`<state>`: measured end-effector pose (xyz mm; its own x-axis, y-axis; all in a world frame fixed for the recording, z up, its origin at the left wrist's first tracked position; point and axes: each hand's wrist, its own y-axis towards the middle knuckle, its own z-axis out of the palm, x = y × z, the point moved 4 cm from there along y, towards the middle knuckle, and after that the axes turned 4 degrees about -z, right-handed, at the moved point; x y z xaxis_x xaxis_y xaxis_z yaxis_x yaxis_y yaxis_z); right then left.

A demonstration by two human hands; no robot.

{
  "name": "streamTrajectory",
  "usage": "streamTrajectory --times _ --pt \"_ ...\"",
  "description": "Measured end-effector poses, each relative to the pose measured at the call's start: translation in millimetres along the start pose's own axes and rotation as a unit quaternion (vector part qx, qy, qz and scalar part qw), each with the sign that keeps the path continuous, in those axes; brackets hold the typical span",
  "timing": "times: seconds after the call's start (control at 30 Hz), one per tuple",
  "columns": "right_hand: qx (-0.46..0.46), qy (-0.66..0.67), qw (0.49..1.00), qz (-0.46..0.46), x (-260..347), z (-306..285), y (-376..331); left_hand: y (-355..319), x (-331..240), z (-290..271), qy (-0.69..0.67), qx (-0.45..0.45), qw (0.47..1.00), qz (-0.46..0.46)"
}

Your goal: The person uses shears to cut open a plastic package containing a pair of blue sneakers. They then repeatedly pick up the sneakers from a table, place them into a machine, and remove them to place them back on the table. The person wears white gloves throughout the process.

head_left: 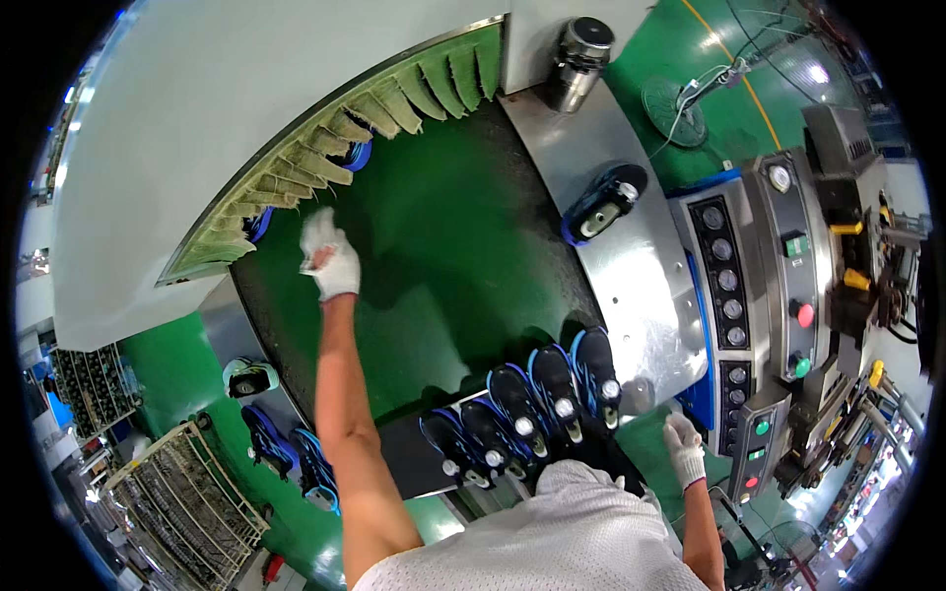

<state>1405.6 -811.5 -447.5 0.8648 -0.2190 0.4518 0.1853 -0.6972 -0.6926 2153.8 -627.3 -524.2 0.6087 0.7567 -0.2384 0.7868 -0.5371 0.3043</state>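
My left hand (335, 264), in a white glove with a bare finger part showing, reaches over the green conveyor belt (463, 266) near the strip curtain. Its fingers are stretched out, somewhat blurred, and nothing shows in them. Two blue-edged shoes (357, 155) are partly hidden behind the curtain strips (325, 148). Low on the right, my gloved right hand (685, 453) hangs beside the control cabinet, fingers loosely extended and holding nothing visible. A row of several black and blue shoes (552, 384) stands along the belt's near edge, with shiny metal-looking parts in their openings.
On the right steel ledge (631, 295) lies one dark shoe (604, 204); a metal flask (579, 64) stands farther back. Gauges and buttons fill the control cabinet (724, 266). At left are a pale shoe (250, 377), two blue shoes (268, 438) and a wire rack cart (187, 492).
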Motion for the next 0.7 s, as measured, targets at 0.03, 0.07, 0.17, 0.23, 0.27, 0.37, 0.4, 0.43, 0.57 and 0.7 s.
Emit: streamTrajectory --times 0.03,0.07,0.17,0.23,0.27,0.37,0.4,0.43,0.57,0.7 --pt "0.012 0.025 0.999 -0.023 30 11 12 23 41 0 0.094 -0.034 0.995 0.002" --pt "0.012 0.087 0.993 -0.083 56 24 21 41 80 -2 0.129 -0.086 0.987 -0.045" --pt "0.053 0.129 0.981 -0.136 125 81 26 116 166 -2 0.201 -0.040 0.952 -0.228" --pt "0.047 -0.131 0.969 -0.205 173 119 20 153 176 15 0.213 0.038 0.936 -0.276" --pt "0.003 -0.153 0.965 -0.211 181 136 26 151 284 26 0.265 0.178 0.913 -0.254" --pt "-0.075 -0.185 0.940 -0.277 163 150 47 135 391 52 0.504 0.360 0.785 -0.011" --pt "-0.078 -0.191 0.951 -0.231 170 153 41 141 365 76 0.453 0.350 0.819 -0.037" --pt "-0.074 -0.188 0.959 -0.196 176 152 38 144 352 84 0.425 0.334 0.839 -0.054" --pt "-0.096 -0.179 0.944 -0.261 172 150 42 111 320 73 0.271 0.178 0.923 -0.205" --pt "-0.110 -0.206 0.931 -0.282 158 149 41 70 227 32 0.180 -0.071 0.973 -0.124"
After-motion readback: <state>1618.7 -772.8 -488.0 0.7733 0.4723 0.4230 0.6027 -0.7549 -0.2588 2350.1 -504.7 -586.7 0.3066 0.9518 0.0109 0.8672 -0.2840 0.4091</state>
